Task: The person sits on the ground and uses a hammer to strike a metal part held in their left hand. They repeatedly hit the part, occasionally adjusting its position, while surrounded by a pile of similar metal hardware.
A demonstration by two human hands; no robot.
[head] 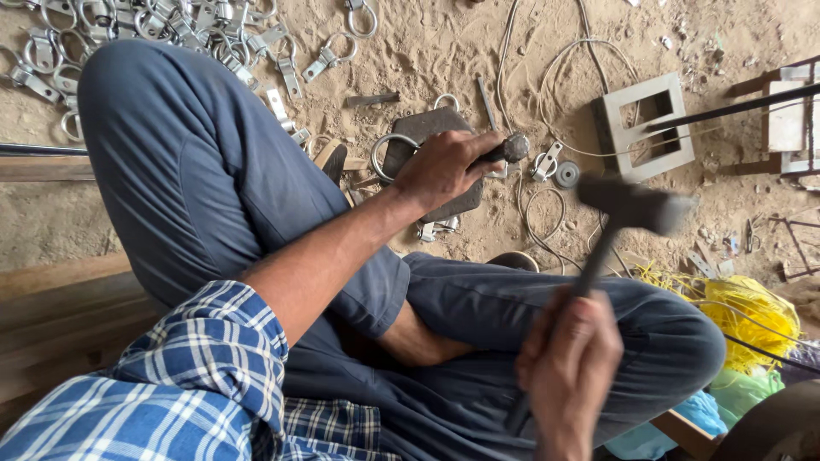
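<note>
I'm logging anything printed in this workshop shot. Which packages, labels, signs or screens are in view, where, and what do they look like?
No labels, signs or screens in view.
Possible packaging only: crumpled green and blue plastic bags, bottom right, beneath a yellow cord bundle; any print is unreadable.

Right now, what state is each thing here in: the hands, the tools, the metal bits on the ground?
Left hand: closed around a punch.
Punch: held over the plate, head up.
Right hand: closed on the hammer handle.
Hammer: raised, blurred by motion.
Plate: flat on the sand.
Ring clamps: heaped loose on the ground.
Metal frame: lying flat, empty.
Yellow cord: bunched in a tangle.
</note>
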